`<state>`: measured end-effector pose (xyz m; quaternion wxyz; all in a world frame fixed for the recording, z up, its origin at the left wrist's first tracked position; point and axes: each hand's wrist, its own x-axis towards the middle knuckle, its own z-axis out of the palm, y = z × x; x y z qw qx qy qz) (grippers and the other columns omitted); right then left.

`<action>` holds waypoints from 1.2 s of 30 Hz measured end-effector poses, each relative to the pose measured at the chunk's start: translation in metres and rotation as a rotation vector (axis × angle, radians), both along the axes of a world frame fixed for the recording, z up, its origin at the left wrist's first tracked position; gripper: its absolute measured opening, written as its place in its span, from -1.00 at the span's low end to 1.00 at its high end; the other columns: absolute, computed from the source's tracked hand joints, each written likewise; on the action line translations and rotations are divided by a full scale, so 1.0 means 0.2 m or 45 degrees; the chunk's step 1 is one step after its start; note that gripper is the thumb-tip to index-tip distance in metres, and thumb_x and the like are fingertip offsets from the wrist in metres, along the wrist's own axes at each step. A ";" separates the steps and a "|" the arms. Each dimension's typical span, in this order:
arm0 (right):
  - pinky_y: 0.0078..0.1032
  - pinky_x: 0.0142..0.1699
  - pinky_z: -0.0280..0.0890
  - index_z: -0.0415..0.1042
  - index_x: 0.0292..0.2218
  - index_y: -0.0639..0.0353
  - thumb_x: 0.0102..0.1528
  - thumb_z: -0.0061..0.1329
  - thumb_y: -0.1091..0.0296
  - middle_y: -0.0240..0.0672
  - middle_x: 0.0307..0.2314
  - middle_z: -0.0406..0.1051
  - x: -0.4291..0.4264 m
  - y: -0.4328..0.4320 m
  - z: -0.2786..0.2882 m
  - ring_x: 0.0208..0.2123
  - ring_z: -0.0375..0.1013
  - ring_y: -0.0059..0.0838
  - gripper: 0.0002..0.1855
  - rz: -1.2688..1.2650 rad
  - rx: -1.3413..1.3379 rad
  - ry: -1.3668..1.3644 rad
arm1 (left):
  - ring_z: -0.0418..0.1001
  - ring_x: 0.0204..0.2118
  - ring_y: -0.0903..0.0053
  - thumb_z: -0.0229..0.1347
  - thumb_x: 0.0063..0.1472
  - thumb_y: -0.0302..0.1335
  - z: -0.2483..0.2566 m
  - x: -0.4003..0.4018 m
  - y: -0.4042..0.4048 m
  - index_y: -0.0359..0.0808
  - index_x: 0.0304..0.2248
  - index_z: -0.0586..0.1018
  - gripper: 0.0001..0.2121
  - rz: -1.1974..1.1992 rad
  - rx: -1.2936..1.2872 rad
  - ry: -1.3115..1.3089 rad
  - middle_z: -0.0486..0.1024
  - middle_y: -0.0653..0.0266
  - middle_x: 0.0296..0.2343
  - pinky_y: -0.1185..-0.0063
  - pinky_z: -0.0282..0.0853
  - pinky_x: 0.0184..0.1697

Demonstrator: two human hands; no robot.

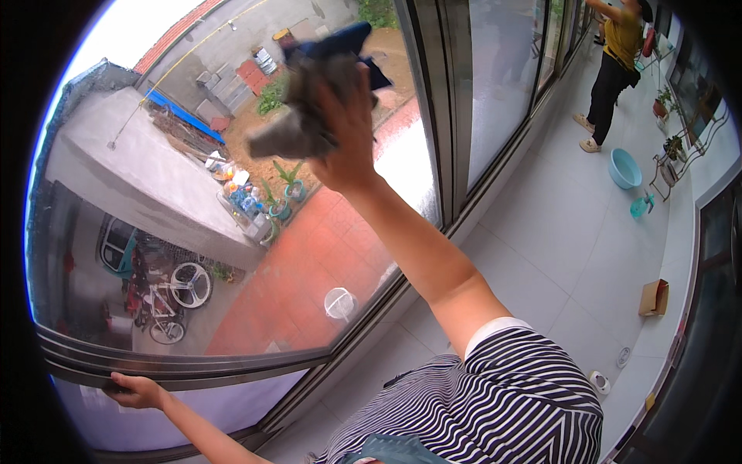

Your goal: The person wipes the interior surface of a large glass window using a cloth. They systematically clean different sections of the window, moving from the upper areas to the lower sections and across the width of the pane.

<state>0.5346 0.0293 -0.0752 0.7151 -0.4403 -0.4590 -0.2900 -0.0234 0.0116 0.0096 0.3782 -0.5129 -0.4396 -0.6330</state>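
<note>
A large window pane [290, 249] in a dark metal frame stands before me, with water drops and smears on parts of the glass. My right hand [345, 127], at the pane's upper part, presses a crumpled dark grey cloth [290, 133]; motion blurs both. Something dark blue [342, 46] shows just beyond the cloth, and I cannot tell whether it is part of it. At the lower left, my left hand [136, 391] grips the window's frame rail [203, 371], its fingertips partly hidden behind the rail.
Along the tiled floor [539, 232] to the right are a light blue basin [625, 168], a teal spray bottle [642, 205], a small cardboard box [654, 297] and potted plants on a metal stand [672, 148]. Another person [611, 75] stands farther along by the windows. Outside, a bicycle [168, 298] shows through the glass.
</note>
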 end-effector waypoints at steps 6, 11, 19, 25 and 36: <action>-0.34 0.24 -0.04 0.13 0.13 0.35 0.24 -0.30 0.02 0.02 0.13 0.11 0.10 0.13 -1.35 0.16 0.12 -0.13 -0.38 0.187 -0.170 1.196 | 0.53 -0.29 0.16 0.00 0.27 -0.23 0.02 0.01 0.04 -0.53 -0.12 0.45 -0.57 -0.039 0.061 0.016 0.53 -0.09 -0.29 0.42 0.43 -0.24; -0.39 0.21 0.07 0.07 0.17 0.37 0.24 -0.40 -0.15 -0.17 0.18 0.07 -0.04 -0.06 -1.94 0.18 0.13 -0.27 -0.26 0.876 -0.363 2.774 | 0.52 -0.26 0.18 0.00 0.27 -0.25 0.00 0.01 0.03 -0.54 -0.11 0.44 -0.56 0.012 0.029 -0.020 0.52 -0.10 -0.26 0.42 0.42 -0.20; -0.37 0.27 -0.09 0.15 0.11 0.45 0.20 -0.24 0.27 0.07 0.12 0.13 0.13 0.05 -1.12 0.18 0.11 -0.15 -0.47 0.156 -0.186 1.237 | 0.49 -0.23 0.17 0.00 0.25 -0.28 0.04 0.11 -0.01 -0.58 -0.09 0.42 -0.56 -0.024 0.032 -0.014 0.49 -0.15 -0.22 0.43 0.38 -0.15; -0.27 0.18 0.04 0.28 0.02 0.36 0.14 -0.11 0.35 -0.02 0.03 0.23 0.42 0.01 -0.72 0.08 0.20 -0.04 -0.56 -0.190 -0.188 0.087 | 0.45 -0.30 0.25 0.00 0.23 -0.31 -0.01 0.07 0.02 -0.53 -0.22 0.46 -0.65 0.079 0.079 -0.082 0.49 -0.06 -0.30 0.46 0.34 -0.17; -0.33 0.21 0.07 0.23 0.10 0.14 0.24 -0.39 -0.02 -0.24 0.09 0.22 0.34 -0.06 -2.15 0.10 0.21 -0.25 -0.45 0.668 -0.646 2.324 | 0.40 -0.09 0.22 0.00 0.24 -0.32 -0.03 -0.07 0.00 -0.57 -0.05 0.39 -0.56 0.087 0.036 -0.171 0.41 -0.15 -0.10 0.47 0.29 0.02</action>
